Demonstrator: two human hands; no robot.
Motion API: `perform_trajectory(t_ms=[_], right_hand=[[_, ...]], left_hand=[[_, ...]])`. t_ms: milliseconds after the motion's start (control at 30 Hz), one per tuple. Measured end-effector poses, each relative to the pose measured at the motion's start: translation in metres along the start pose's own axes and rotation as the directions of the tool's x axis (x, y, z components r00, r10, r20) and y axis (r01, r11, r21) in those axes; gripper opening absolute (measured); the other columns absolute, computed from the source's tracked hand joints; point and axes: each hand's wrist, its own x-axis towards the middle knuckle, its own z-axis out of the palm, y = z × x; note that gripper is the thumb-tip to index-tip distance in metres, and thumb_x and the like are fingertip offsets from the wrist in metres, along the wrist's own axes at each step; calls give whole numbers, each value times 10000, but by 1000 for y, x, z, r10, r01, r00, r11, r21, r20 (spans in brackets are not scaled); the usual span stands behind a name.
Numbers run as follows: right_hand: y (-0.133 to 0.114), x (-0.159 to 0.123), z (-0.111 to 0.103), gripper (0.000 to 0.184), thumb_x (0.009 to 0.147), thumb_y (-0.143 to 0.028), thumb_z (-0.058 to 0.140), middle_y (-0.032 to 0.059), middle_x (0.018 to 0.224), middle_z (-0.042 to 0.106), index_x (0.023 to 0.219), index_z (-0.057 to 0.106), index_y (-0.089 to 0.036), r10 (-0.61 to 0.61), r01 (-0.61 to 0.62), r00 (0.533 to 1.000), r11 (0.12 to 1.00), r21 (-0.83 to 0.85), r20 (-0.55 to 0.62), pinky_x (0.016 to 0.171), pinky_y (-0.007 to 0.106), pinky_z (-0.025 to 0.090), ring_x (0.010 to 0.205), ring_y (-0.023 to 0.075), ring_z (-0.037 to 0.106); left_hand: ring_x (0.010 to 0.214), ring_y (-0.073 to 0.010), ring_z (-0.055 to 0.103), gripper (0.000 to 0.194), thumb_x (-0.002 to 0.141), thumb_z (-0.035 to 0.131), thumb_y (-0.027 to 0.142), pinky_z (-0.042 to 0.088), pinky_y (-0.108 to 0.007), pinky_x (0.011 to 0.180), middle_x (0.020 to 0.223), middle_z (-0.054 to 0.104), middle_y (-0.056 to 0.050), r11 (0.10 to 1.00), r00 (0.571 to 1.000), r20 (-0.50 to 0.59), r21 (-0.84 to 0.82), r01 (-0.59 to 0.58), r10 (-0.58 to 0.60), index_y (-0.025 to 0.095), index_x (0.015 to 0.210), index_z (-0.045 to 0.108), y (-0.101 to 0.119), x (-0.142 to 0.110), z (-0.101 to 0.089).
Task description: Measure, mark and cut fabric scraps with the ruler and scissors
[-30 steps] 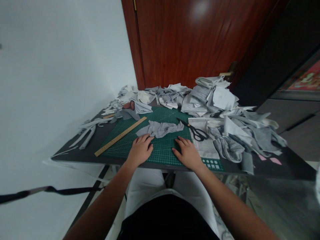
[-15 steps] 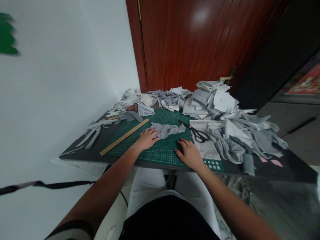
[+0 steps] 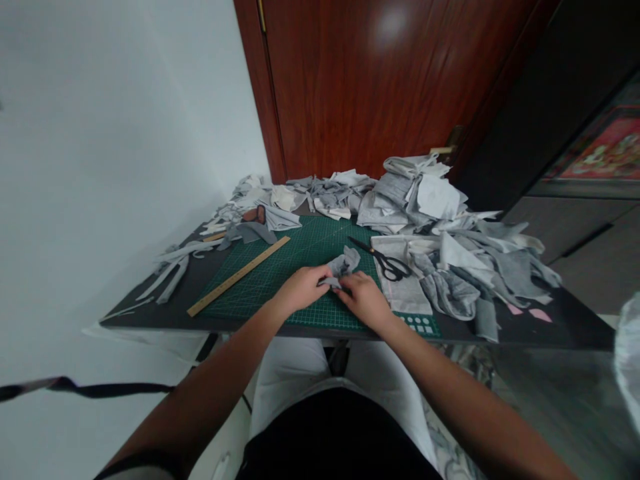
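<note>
Head view: two hands [image 3: 303,290] hold one grey fabric scrap [image 3: 343,263].

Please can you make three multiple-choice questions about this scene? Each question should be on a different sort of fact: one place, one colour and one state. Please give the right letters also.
1. Where does the wooden ruler lie, compared with the left hand and the right hand?
A. To the left of both hands
B. To the right of both hands
C. Under the right hand

2. What colour are the handles of the scissors?
A. Red
B. Black
C. Yellow

3. What state is the grey cloth on the green cutting mat in?
A. Spread out flat, away from the hands
B. Bunched up between the two hands
C. Folded into a neat square

1: A, the ruler lies slanted on the left part of the mat, beyond the left hand.
2: B, both finger loops show black.
3: B, the cloth is crumpled where the two hands meet.
</note>
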Motion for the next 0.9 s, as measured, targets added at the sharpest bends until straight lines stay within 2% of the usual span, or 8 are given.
perform_trajectory(t_ms=[100, 167, 300, 433, 500, 667, 800, 900], right_hand=[[-5, 9, -6, 159, 978, -330, 549, 49, 886, 675, 913, 612, -200, 27, -25, 999, 996, 87, -20, 806, 334, 477, 860, 209, 616], [-9, 14, -16, 236, 971, -415, 559, 3, 805, 620, 854, 546, -210, 38, -34, 999, 965, 261, -8, 699, 276, 457, 744, 161, 578], [-27, 28, -50, 409, 824, -523, 737, -47, 694, 485, 780, 467, -218, 97, -105, 994, 753, 650, 48, 565, 234, 360, 622, 117, 456], [-37, 46, -80, 470, 739, -539, 810, -48, 729, 485, 794, 474, -215, 140, -103, 990, 684, 723, 9, 566, 231, 334, 632, 104, 427], [-32, 53, -84, 488, 724, -553, 811, -53, 717, 469, 774, 463, -213, 160, -126, 987, 701, 703, 17, 567, 232, 321, 626, 99, 414], [11, 59, -63, 521, 750, -617, 728, -79, 594, 344, 674, 398, -221, 211, -281, 956, 856, 434, 203, 524, 242, 214, 552, 86, 309], [44, 64, -42, 504, 736, -616, 716, -84, 582, 352, 675, 410, -219, 234, -313, 938, 891, 329, 257, 533, 243, 207, 551, 84, 310], [59, 76, -36, 470, 716, -604, 726, -74, 622, 428, 742, 471, -210, 247, -311, 938, 909, 278, 242, 550, 237, 245, 580, 93, 363]], left_hand=[[776, -173, 673, 160, 877, 578, 218, 468, -248, 680, 850, 738, -12, 991, 1000, -11, -130, 27, -28, 193, 922, 730, 4, 1, -22], [740, -168, 660, 173, 854, 604, 272, 462, -241, 643, 822, 734, -17, 954, 998, -9, -295, 57, -63, 178, 911, 737, 6, 1, -39], [644, -139, 599, 250, 809, 687, 393, 437, -224, 581, 738, 677, 0, 843, 985, -59, -526, 108, -163, 162, 904, 697, 17, 1, -72], [593, -111, 543, 310, 779, 728, 444, 378, -201, 543, 696, 621, 29, 849, 964, -145, -515, 119, -223, 173, 918, 668, 25, 5, -101], [560, -102, 509, 343, 737, 764, 450, 328, -195, 516, 654, 584, 47, 879, 968, -104, -449, 161, -230, 183, 927, 663, 17, 11, -107], [580, -125, 521, 354, 651, 770, 491, 349, -222, 543, 625, 582, 41, 937, 959, 201, -247, 248, -201, 188, 773, 633, -39, 30, -87], [550, -134, 469, 342, 639, 729, 497, 335, -248, 548, 578, 529, 46, 942, 942, 238, -182, 281, -235, 203, 708, 567, -82, 39, -59], [535, -120, 421, 336, 692, 678, 511, 305, -239, 537, 584, 473, 60, 939, 949, 211, -206, 276, -233, 213, 732, 530, -98, 40, -51]])
